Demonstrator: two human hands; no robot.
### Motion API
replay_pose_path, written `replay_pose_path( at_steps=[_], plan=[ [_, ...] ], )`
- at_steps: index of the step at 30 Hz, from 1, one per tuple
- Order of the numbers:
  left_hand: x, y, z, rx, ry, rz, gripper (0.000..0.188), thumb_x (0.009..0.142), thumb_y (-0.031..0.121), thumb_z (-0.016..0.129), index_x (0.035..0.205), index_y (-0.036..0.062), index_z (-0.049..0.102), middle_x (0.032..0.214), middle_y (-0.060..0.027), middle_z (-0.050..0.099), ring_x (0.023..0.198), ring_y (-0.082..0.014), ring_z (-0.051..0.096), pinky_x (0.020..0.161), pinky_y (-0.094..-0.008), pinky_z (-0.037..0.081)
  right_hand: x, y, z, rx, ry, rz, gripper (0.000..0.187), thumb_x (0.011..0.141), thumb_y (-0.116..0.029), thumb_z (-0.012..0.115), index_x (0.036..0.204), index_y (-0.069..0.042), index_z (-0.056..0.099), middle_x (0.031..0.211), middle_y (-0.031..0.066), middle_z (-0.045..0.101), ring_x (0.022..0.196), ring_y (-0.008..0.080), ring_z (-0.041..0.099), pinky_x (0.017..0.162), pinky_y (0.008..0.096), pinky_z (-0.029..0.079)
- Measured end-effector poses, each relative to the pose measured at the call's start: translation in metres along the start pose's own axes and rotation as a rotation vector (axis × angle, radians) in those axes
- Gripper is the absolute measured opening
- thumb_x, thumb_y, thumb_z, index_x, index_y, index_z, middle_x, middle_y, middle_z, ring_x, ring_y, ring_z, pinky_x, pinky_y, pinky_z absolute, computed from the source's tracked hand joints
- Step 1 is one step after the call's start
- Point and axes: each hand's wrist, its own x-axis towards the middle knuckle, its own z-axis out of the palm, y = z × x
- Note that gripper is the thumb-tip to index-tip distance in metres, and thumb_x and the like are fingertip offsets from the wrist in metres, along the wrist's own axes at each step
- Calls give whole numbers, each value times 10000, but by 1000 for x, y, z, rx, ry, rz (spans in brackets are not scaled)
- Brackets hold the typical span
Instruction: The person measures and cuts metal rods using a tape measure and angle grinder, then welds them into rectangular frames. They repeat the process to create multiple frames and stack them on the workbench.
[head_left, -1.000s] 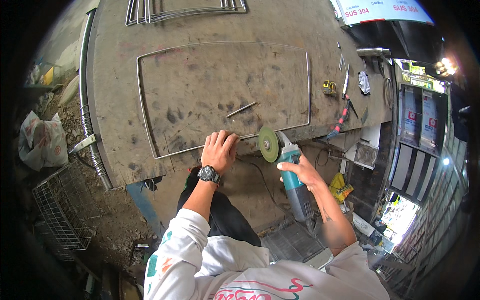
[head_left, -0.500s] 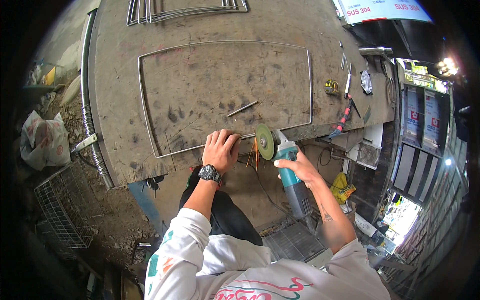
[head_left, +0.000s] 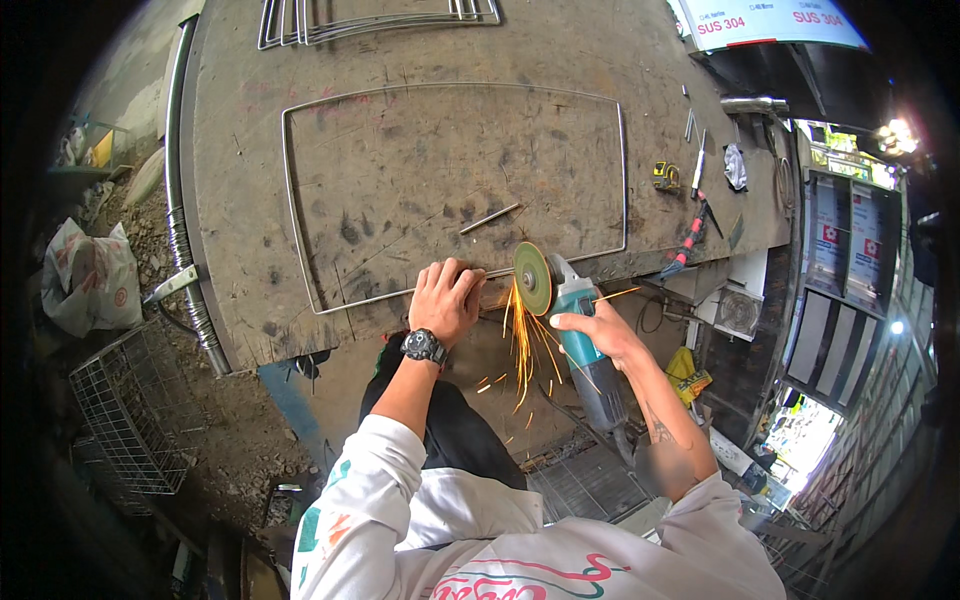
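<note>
In the head view, the wire frame [head_left: 365, 301] lies on the bench [head_left: 420, 180] under the left hand [head_left: 446, 302], whose grip cannot be told; the angle grinder [head_left: 579, 345], clasped by the right hand [head_left: 604, 334], is best kept steady, its disc [head_left: 536, 279] clear of the fingers [head_left: 468, 281]

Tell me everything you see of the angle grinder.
The angle grinder has a teal body, dark grey rear, silvery metal-looking head and round greenish disc. The right hand grips its body. It slants at the near edge of the table, head pointing away. Sparks suggest it is running, the disc's edge apparently meeting the metal rod frame.
</note>
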Motion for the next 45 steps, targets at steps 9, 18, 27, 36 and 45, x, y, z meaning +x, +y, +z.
replay_pose_path(
  at_steps=[9,18,27,36,45],
  plan=[
    [-1,1,4,55,70,-30,214,938,165,737,1142,172,675,1099,-39,641,1019,-290,602,906,-431,471,-7,-15,13,75,60,19,772,782,-254,919,1365,-53,455,1008,107,648,710,212,708,648,381,610],
    [-1,1,6,80,45,-46,213,948,179,730,1153,173,671,1090,-41,641,1023,-295,599,913,-435,466,-14,-1,8,85,32,-19,788,785,-284,916,1365,-29,448,1025,117,650,727,212,713,647,382,613],
    [-3,1,-11,-47,-6,-24,277,909,210,775,1172,139,724,1130,-100,645,1055,-328,597,922,-454,463,-77,71,-2,409,128,-80,527,922,-398,805,1224,-18,599,962,128,703,778,244,757,611,384,642],
    [-20,57,-51,-104,-1,-125,364,919,233,783,1235,69,708,1211,-171,653,1136,-366,618,1006,-477,484,-105,123,-9,1022,23,-430,705,1012,-588,612,1298,56,579,1079,185,690,911,284,728,767,448,631],
    [-10,292,23,-1296,-1096,-740,782,885,434,856,1390,-25,474,1181,-114,663,1034,-182,660,926,-347,543,-87,84,-103,1034,-111,-675,739,895,-488,818,1311,75,580,1145,159,703,958,241,729,836,394,634]
  ],
)
